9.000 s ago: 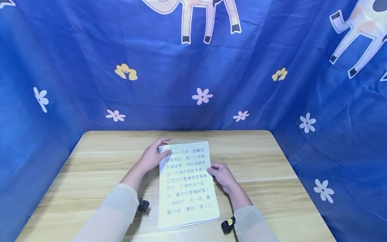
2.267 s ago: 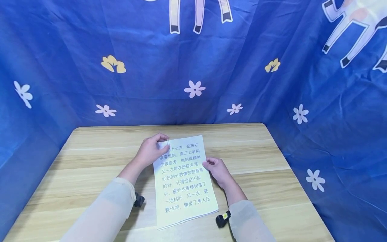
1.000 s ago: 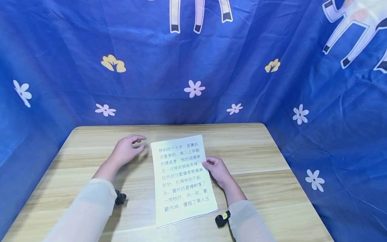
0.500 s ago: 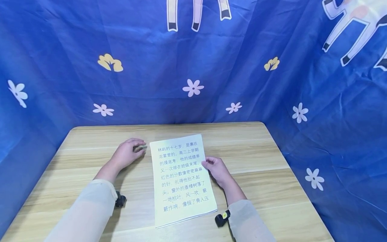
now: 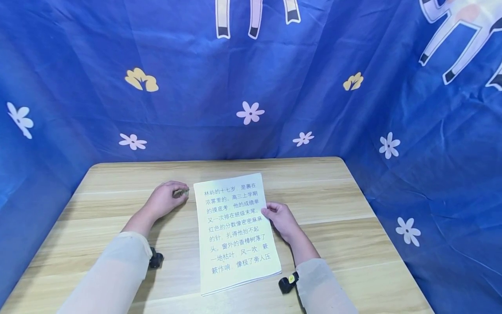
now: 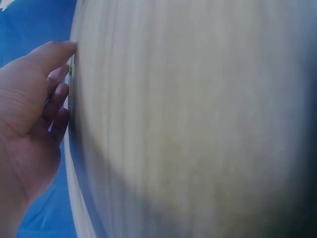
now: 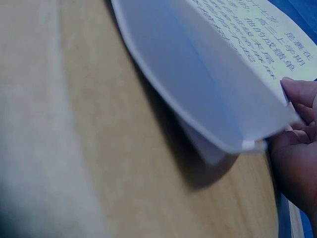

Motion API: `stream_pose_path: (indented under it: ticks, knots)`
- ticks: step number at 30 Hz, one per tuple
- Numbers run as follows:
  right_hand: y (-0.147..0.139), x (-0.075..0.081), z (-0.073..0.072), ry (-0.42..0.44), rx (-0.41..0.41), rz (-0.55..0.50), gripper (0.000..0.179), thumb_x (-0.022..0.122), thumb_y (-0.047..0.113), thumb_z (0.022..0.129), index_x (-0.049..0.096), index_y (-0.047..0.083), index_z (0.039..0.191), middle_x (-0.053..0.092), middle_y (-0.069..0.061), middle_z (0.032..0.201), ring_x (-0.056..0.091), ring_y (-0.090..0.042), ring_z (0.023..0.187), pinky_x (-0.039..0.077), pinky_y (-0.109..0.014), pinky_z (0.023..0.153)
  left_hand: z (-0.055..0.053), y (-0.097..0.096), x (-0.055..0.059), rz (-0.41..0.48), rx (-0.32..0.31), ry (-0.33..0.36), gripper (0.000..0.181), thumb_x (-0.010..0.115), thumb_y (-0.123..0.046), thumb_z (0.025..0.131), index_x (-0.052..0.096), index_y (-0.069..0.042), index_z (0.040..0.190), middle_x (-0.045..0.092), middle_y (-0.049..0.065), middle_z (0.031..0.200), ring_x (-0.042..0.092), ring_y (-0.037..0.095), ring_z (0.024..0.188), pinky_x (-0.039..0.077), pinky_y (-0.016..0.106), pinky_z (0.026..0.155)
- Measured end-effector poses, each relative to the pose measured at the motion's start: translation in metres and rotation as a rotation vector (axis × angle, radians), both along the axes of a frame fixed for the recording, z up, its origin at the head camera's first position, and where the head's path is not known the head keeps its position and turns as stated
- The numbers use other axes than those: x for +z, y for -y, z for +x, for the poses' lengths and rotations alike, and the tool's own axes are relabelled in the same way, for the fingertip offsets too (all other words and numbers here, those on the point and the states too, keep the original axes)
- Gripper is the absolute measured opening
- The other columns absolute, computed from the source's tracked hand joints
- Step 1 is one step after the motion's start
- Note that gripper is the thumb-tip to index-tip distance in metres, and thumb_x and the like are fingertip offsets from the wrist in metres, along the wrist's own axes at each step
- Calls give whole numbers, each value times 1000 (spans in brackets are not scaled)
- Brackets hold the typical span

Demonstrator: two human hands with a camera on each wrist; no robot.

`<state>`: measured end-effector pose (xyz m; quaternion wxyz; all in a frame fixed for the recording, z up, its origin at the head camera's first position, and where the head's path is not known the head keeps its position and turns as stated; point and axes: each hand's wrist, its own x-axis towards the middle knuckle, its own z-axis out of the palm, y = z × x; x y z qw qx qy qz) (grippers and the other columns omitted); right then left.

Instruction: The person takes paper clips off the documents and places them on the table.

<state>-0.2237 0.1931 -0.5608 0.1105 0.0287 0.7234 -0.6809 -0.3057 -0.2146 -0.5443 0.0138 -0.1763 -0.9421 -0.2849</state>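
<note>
On the table, left of the paper, my left hand (image 5: 166,199) rests with its thumb and fingers apart. A small green wire paper clip (image 5: 181,192) shows low in the gap between them. In the left wrist view that paper clip (image 6: 71,71) is a green spot at the tabletop, beside the fingertips. The stack of printed sheets (image 5: 234,235) lies in the middle, top corner uncovered. My right hand (image 5: 283,221) pinches the stack's right edge between thumb and fingers. In the right wrist view the sheets (image 7: 198,84) bow up off the table near the right hand (image 7: 299,131).
A wood-grain table (image 5: 333,192) bears everything. Blue curtain (image 5: 188,109) with animal and flower prints closes off the back and sides. Dark wrist cameras (image 5: 156,259) hang below both sleeves, close over the tabletop.
My left hand has come off the stack's top left corner with the paper clip and moved left, then down to the table. Its fingers now stand apart around the clip. The right hand keeps its pinch.
</note>
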Motion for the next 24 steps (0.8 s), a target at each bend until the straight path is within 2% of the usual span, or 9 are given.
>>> stream_pose_path:
  ticks: [8,15,20,24]
  knots:
    - [-1,3,3,-4,15,5,28,65,14,107,73,-3,129,83,-13,111,77,-12,93,61,-24,89,2,-1,2,-19,-7,24,40,74,-16,100,71,3,136,66,27,146,57,52,140,37,68,125]
    - [-2,3,5,-2,16,8,28,65,14,107,73,-1,130,83,-12,112,77,-12,95,61,-23,90,4,-3,1,-9,2,18,42,75,-16,100,70,2,138,66,27,147,57,52,140,38,69,124]
    - [0,2,4,-6,-3,24,28,65,13,107,73,-3,128,83,-14,110,76,-12,91,61,-22,86,7,-2,4,81,51,40,42,66,-14,105,64,1,144,55,27,156,59,51,136,42,69,121]
    - [6,4,1,1,-30,91,28,67,14,106,75,-2,127,82,-14,109,75,-14,91,62,-26,88,10,-1,16,155,101,21,39,56,-5,106,64,0,143,49,25,161,61,50,133,49,69,114]
